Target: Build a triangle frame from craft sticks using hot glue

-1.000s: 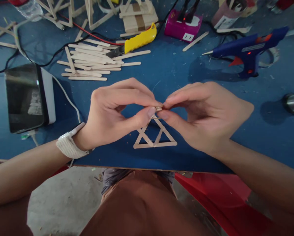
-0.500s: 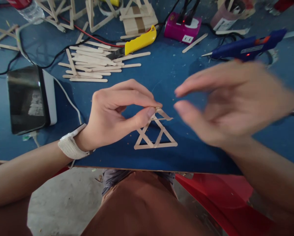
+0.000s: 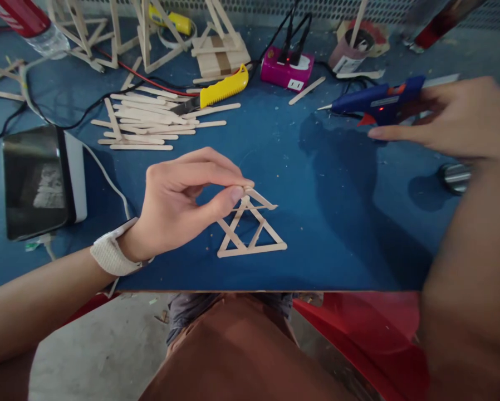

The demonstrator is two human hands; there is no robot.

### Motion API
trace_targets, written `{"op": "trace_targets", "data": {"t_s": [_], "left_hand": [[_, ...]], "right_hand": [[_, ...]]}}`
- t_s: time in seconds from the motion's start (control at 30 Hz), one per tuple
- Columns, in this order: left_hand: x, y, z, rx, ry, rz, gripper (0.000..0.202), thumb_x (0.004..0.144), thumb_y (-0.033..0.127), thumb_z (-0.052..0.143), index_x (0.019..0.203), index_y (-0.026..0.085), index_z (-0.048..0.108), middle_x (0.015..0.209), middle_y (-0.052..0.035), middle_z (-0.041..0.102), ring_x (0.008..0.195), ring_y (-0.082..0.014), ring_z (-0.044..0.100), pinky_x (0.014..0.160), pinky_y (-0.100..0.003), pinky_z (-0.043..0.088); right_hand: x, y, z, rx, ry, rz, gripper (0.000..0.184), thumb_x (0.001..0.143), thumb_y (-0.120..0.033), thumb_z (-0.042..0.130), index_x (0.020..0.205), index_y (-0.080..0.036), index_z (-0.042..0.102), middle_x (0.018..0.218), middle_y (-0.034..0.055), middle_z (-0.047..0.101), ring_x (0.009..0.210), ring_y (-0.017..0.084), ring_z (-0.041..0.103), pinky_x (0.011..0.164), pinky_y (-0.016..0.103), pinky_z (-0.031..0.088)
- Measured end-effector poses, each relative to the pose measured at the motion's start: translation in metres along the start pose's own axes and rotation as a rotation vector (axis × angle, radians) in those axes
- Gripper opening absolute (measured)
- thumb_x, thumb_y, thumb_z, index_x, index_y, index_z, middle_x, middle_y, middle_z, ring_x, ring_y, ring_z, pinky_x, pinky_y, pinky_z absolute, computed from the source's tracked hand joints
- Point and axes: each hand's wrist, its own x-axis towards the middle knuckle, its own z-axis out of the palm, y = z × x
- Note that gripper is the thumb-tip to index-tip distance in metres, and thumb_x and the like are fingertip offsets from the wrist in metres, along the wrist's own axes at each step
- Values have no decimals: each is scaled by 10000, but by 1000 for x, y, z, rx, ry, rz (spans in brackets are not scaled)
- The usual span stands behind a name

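My left hand pinches the top of a small craft-stick frame between thumb and fingertips. Right below it, a triangular part of craft sticks with short inner braces shows against the blue table; whether the two are joined I cannot tell. Over at the right, my right hand is at the handle of a blue glue gun, its thumb apart from the fingers. The gun's nozzle points left and a small red light glows on its side. Part of the handle is hidden behind the fingers.
Loose craft sticks lie piled at the left, with a yellow cutter on top. Cables run behind to a purple power outlet. A black-and-white device stands left. More stick frames stand at the back.
My right hand has moved away from the stick frame, up and right to the glue gun. My left hand keeps its pinch on the frame. The view has shifted slightly.
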Motion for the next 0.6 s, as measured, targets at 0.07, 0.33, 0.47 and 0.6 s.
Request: {"op": "trace_targets", "data": {"t_s": [0.07,0.33,0.47,0.6], "left_hand": [[1,-1,0,-14,6,13,119,1086,219,946,1143,300,1013,1021,-48,959,802,-131,851,589,-191,636],[2,-2,-1,12,13,-1,111,1094,272,952,1160,341,1008,1010,-36,953,795,-154,850,606,-238,684],[2,-1,-2,-8,6,12,127,1084,241,964,1175,319,1007,1017,-41,954,808,-148,861,619,-219,683],[-1,2,-3,27,-11,-25,97,1119,235,927,1147,280,1008,1063,-47,955,879,-132,876,690,-193,697]], "right_hand": [[-15,-22,13,-2,29,23,734,1185,-723,737,620,-260,813,1084,-27,958,1372,209,884,786,308,645],[96,111,-8,-292,-543,435,398,1077,-507,904,849,-181,924,726,-67,822,653,12,751,599,294,464],[98,118,-20,-340,-525,395,404,1081,-497,868,847,-170,905,702,-108,778,690,24,713,630,346,445],[88,118,-14,-459,-508,211,493,1013,-646,972,931,-162,929,857,-3,886,777,128,797,683,394,502]]}}
